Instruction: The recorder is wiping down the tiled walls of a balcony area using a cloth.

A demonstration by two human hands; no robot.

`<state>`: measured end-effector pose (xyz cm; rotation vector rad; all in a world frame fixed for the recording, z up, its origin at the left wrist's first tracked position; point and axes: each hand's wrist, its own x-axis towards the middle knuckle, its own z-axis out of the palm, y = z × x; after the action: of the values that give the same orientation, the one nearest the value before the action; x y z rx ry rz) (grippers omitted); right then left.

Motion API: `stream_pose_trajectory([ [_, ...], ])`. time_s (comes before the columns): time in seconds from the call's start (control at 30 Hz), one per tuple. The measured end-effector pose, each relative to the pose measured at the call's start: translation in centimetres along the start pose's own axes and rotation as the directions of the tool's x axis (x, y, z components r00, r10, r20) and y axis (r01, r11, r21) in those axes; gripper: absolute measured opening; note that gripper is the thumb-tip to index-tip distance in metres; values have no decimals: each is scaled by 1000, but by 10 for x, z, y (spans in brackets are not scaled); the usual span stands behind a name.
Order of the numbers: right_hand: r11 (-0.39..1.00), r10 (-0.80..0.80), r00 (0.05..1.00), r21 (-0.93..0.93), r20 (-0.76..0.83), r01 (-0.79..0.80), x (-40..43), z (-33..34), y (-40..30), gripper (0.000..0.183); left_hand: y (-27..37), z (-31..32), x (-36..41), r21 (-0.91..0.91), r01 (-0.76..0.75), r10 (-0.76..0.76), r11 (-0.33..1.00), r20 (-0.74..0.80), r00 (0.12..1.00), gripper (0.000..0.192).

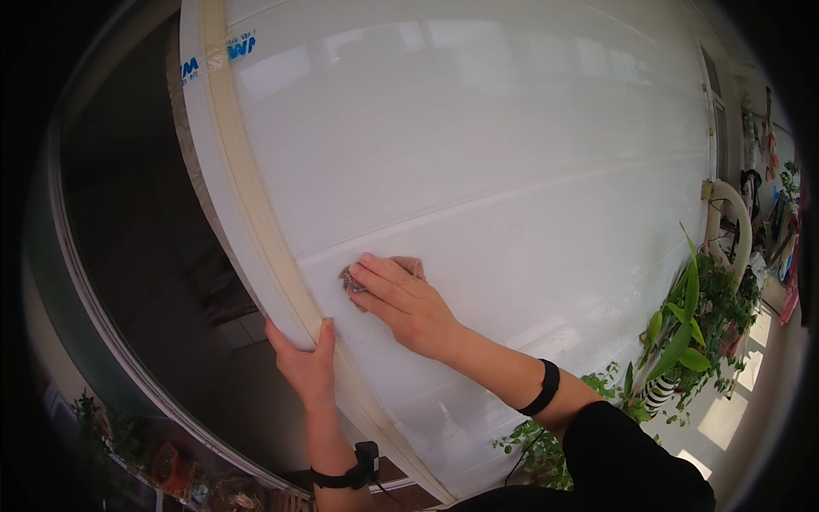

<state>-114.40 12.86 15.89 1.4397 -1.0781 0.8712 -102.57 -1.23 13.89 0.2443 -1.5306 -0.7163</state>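
My right hand (406,307) presses a brown cloth (409,264) flat against a large glossy white panel (486,211), just below a shallow crease that crosses it. Something greyish and beaded or mesh-like (354,281) shows under the fingertips; what it is I cannot tell. My left hand (306,365) grips the panel's left edge, thumb on the cream-coloured edge strip (256,211) and fingers round the outer side. Clear tape with blue print (217,57) wraps the edge higher up. Black straps circle both forearms, the left one carrying a small black device (366,457).
A dark opening with a curved-looking frame (128,333) lies left of the panel. Leafy potted plants (691,333) and a black-and-white striped pot (659,392) stand close on the right. More pots (169,467) are at lower left. Hanging items (784,243) show at far right.
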Motion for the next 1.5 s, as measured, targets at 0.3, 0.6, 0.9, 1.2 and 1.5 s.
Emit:
stream_pose_trajectory([
  [0.3,921,235,971,307,51,-239,-31,-11,-38,49,23,-20,-44,86,-121,115,989,66,991,74],
  [0.6,799,202,955,528,216,-288,-48,-21,-80,55,40,-46,-95,-482,510,-196,713,561,805,47],
  [0.9,878,415,909,-244,-37,-411,-99,-77,-9,49,68,-74,21,-229,-298,319,926,59,946,45],
  [1.2,766,369,908,-490,-197,-417,-144,-88,44,50,75,-2,104,381,-782,809,493,131,573,34],
  [1.5,788,281,926,-491,-250,-372,-145,-86,54,47,35,-4,40,465,-738,756,488,197,624,31],
])
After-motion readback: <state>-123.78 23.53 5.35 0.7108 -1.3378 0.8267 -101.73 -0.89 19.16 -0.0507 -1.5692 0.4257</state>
